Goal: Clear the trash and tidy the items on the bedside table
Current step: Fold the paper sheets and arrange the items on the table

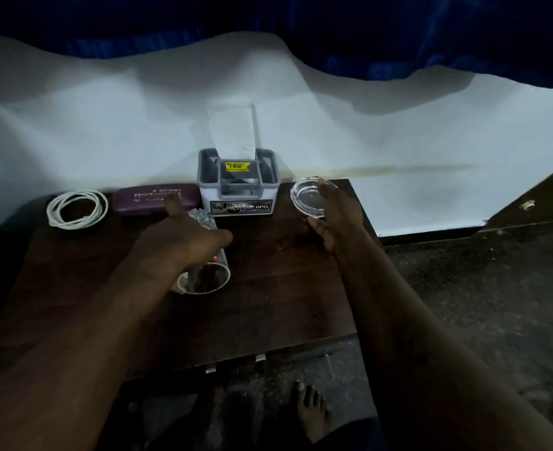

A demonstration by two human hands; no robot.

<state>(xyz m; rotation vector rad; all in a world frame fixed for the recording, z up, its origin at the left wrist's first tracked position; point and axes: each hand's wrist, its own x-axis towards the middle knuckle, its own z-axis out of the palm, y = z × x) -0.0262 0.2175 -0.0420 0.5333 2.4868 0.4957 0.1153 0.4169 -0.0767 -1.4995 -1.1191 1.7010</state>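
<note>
On the dark wooden bedside table (278, 288), my left hand (184, 239) wraps a clear drinking glass (208, 281) that is tilted toward me, with crumpled silvery wrapper trash (202, 218) just beyond my fingers. My right hand (333, 219) grips a round clear glass ashtray (307, 198) at the table's back right corner. A grey tissue box (239, 187) with a white tissue sticking up stands at the back middle. Left of it lie a maroon spectacle case (154, 198) and a coiled white cable (76, 208).
A white wall (398, 141) runs right behind the table, with a dark blue curtain (366, 34) hanging above. Speckled dark floor (480, 288) lies to the right. My bare foot (310, 408) stands below the table's front edge.
</note>
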